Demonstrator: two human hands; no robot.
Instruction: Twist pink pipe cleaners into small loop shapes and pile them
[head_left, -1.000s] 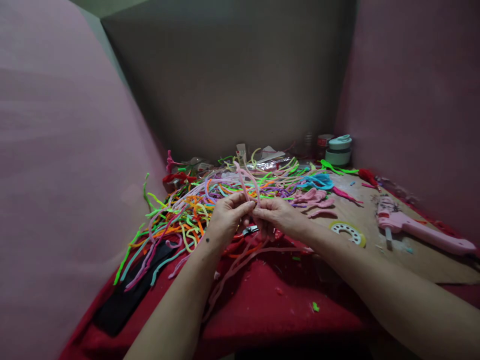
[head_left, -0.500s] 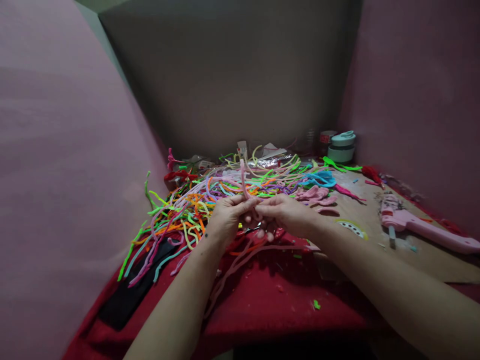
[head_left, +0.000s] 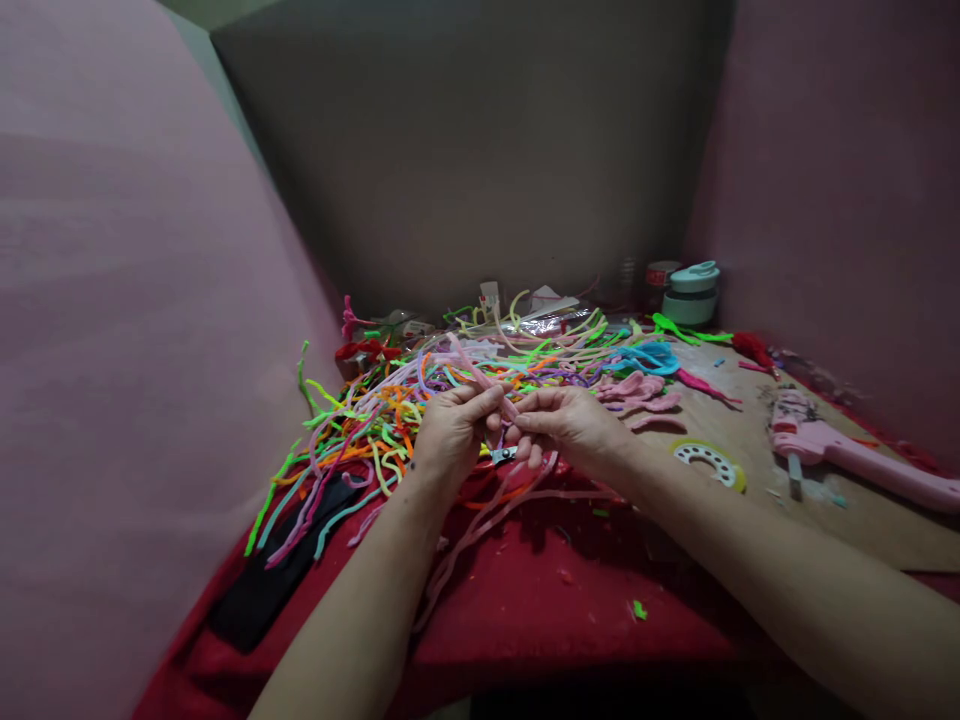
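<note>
Between my two hands is a pink pipe cleaner [head_left: 471, 366], its upper part leaning up and to the left. My left hand [head_left: 456, 425] pinches it between thumb and fingers. Close beside it, my right hand [head_left: 559, 420] pinches the same piece lower down. Below the fingers, a small metal tool [head_left: 503, 455], partly hidden, shows on the red cloth. Long pink pipe cleaners [head_left: 480, 530] lie on the cloth under my hands. A large tangle of multicoloured pipe cleaners [head_left: 375, 420] spreads behind and to the left.
At right, a pink glue gun [head_left: 840, 455] and a yellow-and-white ring [head_left: 705, 465] lie on a brown board [head_left: 757, 400]. Shaped pink loops [head_left: 637, 388] and a blue bundle [head_left: 649, 358] sit near it. A mint-green lidded container [head_left: 691, 295] stands behind. A black object [head_left: 262, 590] lies at left.
The pink pipe cleaner has tipped from upright to leaning left. My hands stay close together, fingers slightly shifted. The whole view has moved a little.
</note>
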